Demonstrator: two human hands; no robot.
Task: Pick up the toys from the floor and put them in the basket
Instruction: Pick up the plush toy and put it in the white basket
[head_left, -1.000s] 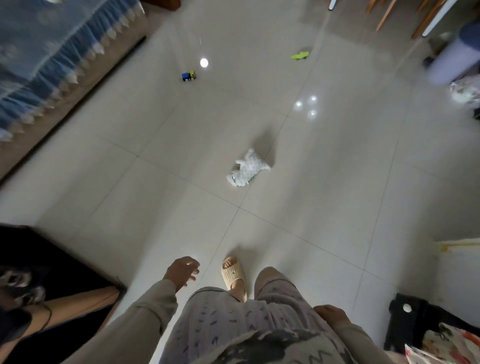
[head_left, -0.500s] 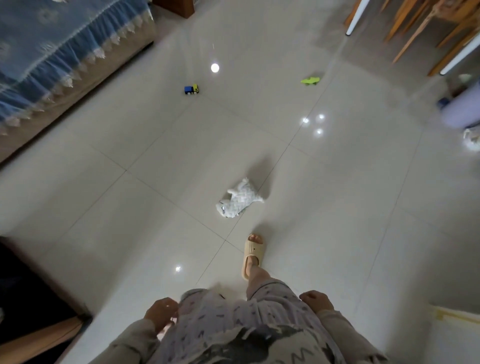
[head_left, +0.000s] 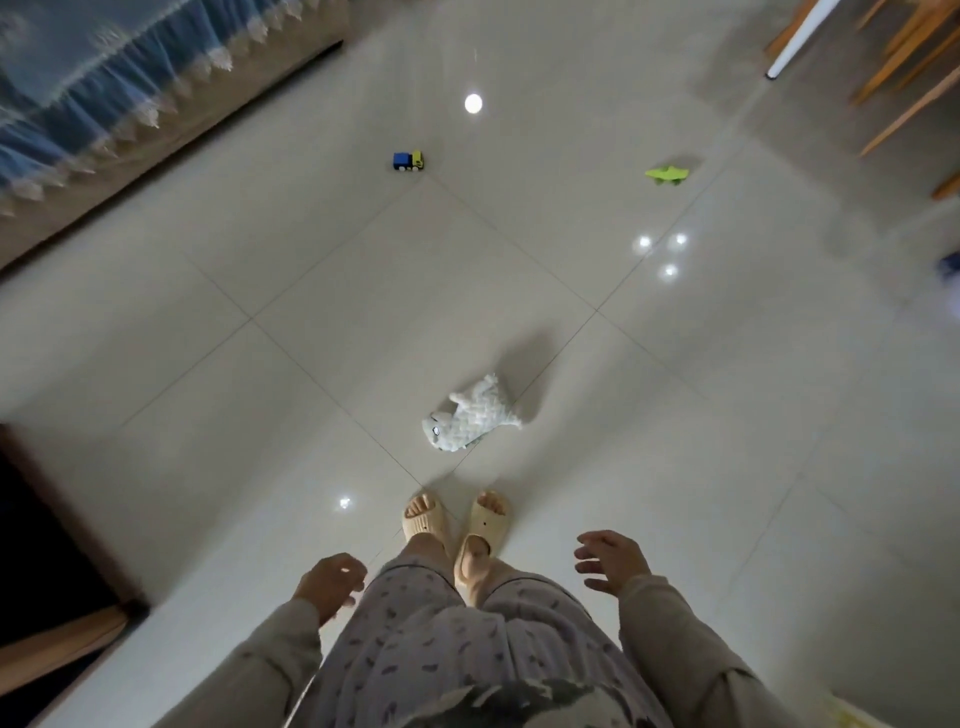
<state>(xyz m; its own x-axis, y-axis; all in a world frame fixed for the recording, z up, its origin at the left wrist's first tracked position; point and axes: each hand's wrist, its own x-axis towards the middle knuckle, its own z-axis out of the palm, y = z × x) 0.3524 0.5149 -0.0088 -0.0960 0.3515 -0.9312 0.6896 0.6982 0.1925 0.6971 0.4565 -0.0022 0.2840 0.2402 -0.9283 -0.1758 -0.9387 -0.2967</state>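
The white plush toy (head_left: 470, 415) looks soft and light; grab its body. Left hand (head_left: 332, 584) and right hand (head_left: 613, 561) hang spread, empty.

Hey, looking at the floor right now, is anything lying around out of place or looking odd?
Three toys lie loose on the tiled floor: a white plush toy on its side just ahead of the feet, a blue and yellow toy truck farther off, and a green toy to the right. Nothing looks damaged.

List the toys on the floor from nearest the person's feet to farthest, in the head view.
white plush toy → green toy → blue and yellow toy truck. The last two lie at almost the same depth.
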